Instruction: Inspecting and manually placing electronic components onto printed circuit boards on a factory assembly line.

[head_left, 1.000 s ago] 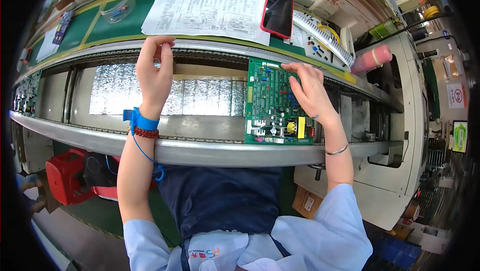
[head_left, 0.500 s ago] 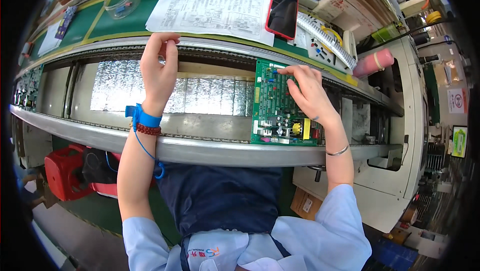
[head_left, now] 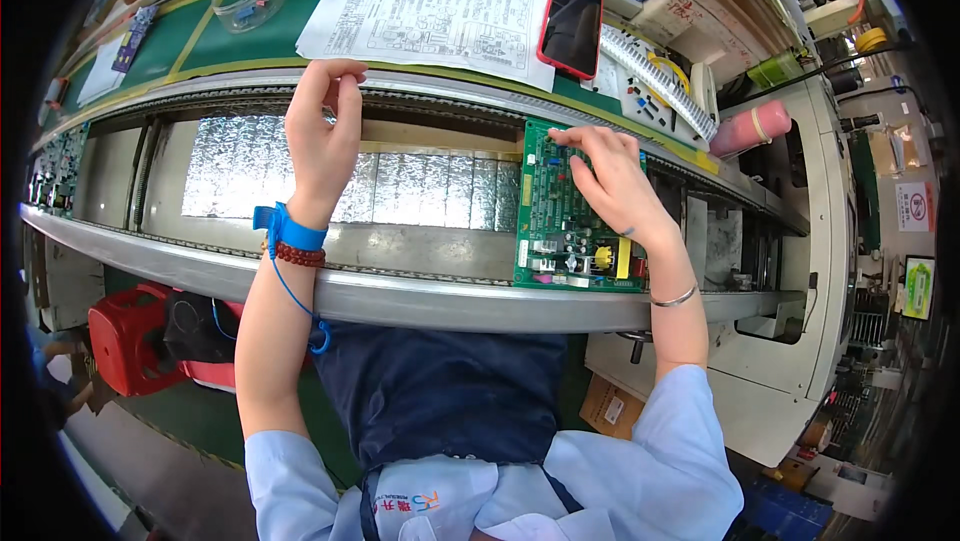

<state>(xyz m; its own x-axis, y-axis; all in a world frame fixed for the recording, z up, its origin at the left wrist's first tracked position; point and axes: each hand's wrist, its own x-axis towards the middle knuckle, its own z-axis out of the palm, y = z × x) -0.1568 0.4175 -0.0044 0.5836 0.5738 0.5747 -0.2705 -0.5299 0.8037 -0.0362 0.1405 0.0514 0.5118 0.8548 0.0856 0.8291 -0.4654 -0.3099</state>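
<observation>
A green circuit board [head_left: 535,206] lies across the two rails, crowded with small components, with a yellow transformer [head_left: 604,258] towards its near edge. Over its far part is my right hand [head_left: 615,176], fingers bent and thumb apart, the index fingertip at the board's upper left; no held part shows. My left hand [head_left: 325,146] is raised at the far rail, left of the board. Its fingers curl towards the thumb, tips nearly meeting; anything between them is too small to make out. A blue wrist strap [head_left: 298,234] with a coiled cord circles that wrist.
Metal rails [head_left: 430,303] run left to right, with another circuit board [head_left: 58,171] at far left. Beyond them lie printed sheets [head_left: 430,16], a red-edged phone [head_left: 570,26], a clear round tub [head_left: 250,1] and loose small components [head_left: 645,101]. A white machine [head_left: 740,371] stands at right.
The circuit board has slid slightly right along the rails. My right hand has stayed over it, its index fingertip now nearer the board's left edge. My left hand has barely shifted.
</observation>
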